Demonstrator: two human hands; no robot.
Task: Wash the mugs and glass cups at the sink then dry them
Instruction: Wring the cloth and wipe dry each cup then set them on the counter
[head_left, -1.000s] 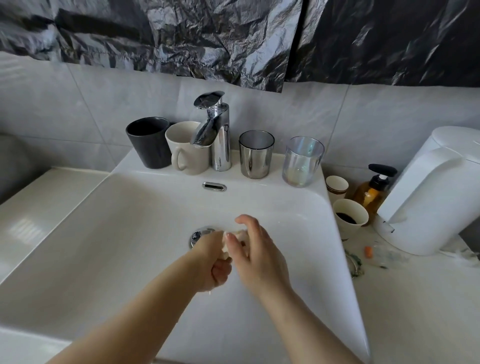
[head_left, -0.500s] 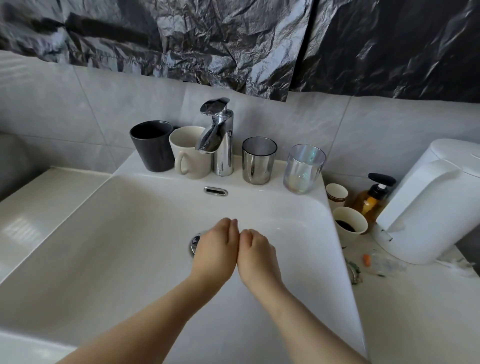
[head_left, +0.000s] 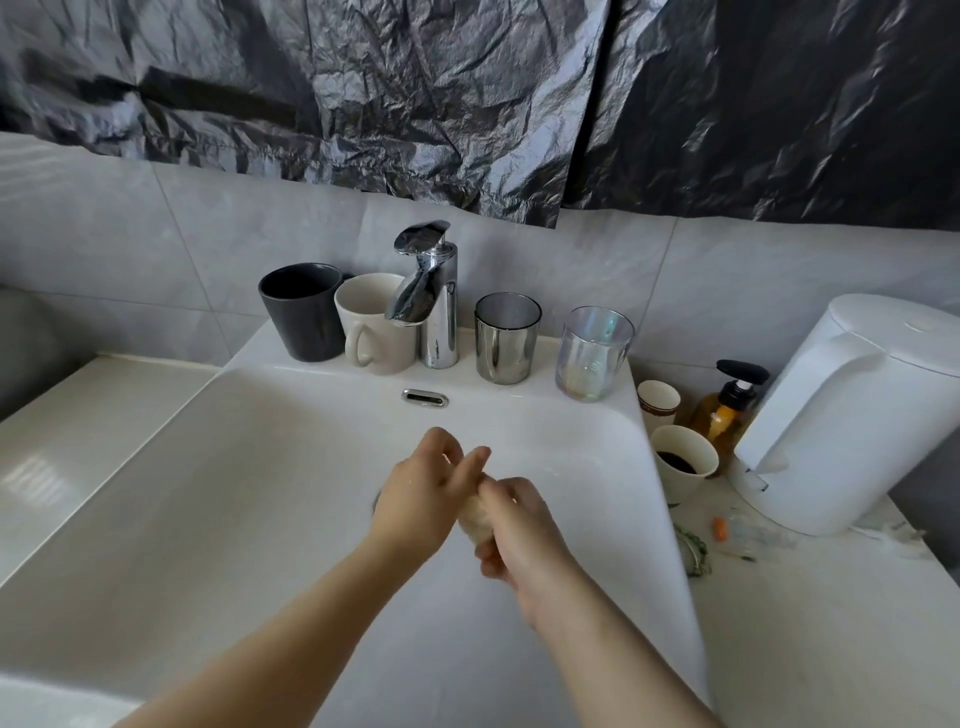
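On the back ledge of the white sink (head_left: 208, 493) stand a black mug (head_left: 301, 312), a cream mug (head_left: 376, 327), a smoky mirrored glass cup (head_left: 506, 345) and an iridescent clear glass cup (head_left: 592, 356). Between the mugs and the glasses rises the chrome tap (head_left: 431, 306); no water runs from it. Over the drain, my left hand (head_left: 421, 499) and my right hand (head_left: 519, 530) meet around a small pale wad (head_left: 474, 519), a cloth or sponge. The right hand grips it; the left hand's fingers lie against it, loosely spread.
Right of the sink stand a small paper cup (head_left: 658, 402), a paper cup with dark liquid (head_left: 683, 465), an amber pump bottle (head_left: 727, 405) and a white kettle (head_left: 852, 415). Small litter (head_left: 727, 530) lies on the counter. Black plastic sheet (head_left: 467, 93) covers the wall above.
The hands went from twisting the wad, to side by side with knuckles up, to now pressed around the wad again, the right hand lower. The camera tilted up slightly.
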